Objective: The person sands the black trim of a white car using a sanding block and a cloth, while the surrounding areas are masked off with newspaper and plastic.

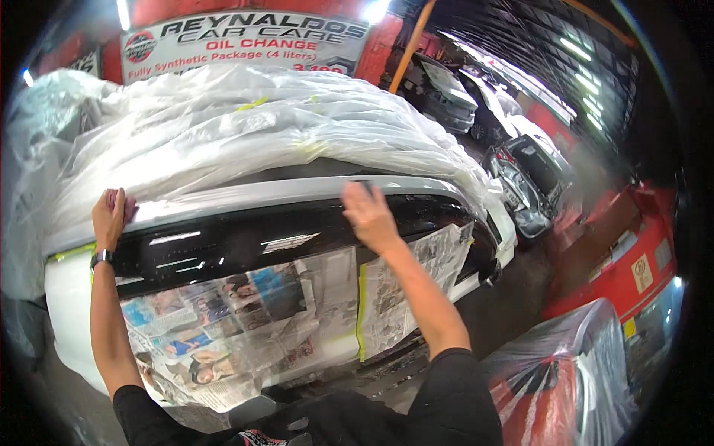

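My left hand (110, 217) is closed at the left end of a car's pale grey upper edge (245, 197), its fingers bent around a small maroon piece of pad or cloth (129, 206). Further right, my right hand (368, 217) is over the same edge and slightly blurred. A small dark block or pad (364, 183) shows at its fingertips; the palm side is hidden. Below the grey edge runs a glossy black panel (297, 232) with light reflections. Newspaper (245, 320) covers the car side under it, joined with yellow-green tape (362, 312).
Crumpled clear plastic sheeting (245, 126) drapes the car beyond the edge. At lower right stands a plastic-wrapped red and white object (565, 379). A red barrier or counter (617, 260) is on the right. Parked cars (528, 182) stand farther back, and a sign (245, 44) hangs behind.
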`<state>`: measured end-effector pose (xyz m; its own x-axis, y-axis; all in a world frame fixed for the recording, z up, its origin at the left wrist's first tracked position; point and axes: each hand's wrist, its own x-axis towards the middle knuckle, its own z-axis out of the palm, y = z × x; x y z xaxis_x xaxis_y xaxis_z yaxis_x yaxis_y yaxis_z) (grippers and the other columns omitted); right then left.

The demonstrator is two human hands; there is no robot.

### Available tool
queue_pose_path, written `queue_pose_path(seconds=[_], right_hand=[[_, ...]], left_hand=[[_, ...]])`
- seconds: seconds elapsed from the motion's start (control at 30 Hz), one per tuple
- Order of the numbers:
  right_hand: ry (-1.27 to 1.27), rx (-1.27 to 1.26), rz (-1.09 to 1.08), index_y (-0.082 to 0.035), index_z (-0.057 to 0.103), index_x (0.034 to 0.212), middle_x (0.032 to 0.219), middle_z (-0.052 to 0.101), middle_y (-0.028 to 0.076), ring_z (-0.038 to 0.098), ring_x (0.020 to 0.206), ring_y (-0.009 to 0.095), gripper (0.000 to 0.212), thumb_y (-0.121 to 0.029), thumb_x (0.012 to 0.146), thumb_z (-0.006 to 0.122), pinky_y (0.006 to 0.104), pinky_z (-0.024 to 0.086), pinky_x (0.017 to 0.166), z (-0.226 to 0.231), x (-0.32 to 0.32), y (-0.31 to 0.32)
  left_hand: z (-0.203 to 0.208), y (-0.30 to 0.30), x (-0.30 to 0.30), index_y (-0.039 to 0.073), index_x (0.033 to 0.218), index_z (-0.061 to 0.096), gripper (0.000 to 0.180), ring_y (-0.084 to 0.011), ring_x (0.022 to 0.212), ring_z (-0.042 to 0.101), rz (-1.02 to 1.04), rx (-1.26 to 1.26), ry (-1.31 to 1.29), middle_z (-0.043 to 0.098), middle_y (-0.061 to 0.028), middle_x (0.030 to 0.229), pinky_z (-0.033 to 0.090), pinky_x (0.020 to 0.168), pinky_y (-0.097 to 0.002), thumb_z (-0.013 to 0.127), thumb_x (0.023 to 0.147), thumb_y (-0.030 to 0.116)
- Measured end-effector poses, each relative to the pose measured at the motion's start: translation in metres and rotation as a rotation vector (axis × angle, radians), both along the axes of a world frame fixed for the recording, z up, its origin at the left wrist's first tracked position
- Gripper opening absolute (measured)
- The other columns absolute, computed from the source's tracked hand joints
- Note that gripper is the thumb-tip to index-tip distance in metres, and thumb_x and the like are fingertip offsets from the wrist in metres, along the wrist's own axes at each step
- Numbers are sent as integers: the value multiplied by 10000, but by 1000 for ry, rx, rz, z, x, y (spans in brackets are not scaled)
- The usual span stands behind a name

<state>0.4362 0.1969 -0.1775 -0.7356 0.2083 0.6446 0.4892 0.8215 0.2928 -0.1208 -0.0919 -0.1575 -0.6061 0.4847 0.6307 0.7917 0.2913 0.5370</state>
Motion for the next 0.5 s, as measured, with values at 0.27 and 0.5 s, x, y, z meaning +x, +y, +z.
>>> queue_pose_path(seconds=[0.27,0.5], right_hand=[[407,-474,-612,22,534,1420,1499,509,215,464,1401,378,421,-188,1059,481,592,264,1186,-108,255,-71],[594,-1087,-889,100,647,1184,1146,663,313,632,1070,493,338,-158,1012,513,505,489,978,-330,307,-231]], left_hand=[[23,97,170,9,905,704,329,-251,689,709,-371,-116,-148,717,-149,732,525,647,-378,632,1008,313],[45,204,325,28,879,739,399,-342,680,709,-412,-201,13,717,-165,733,542,657,-444,634,970,403]])
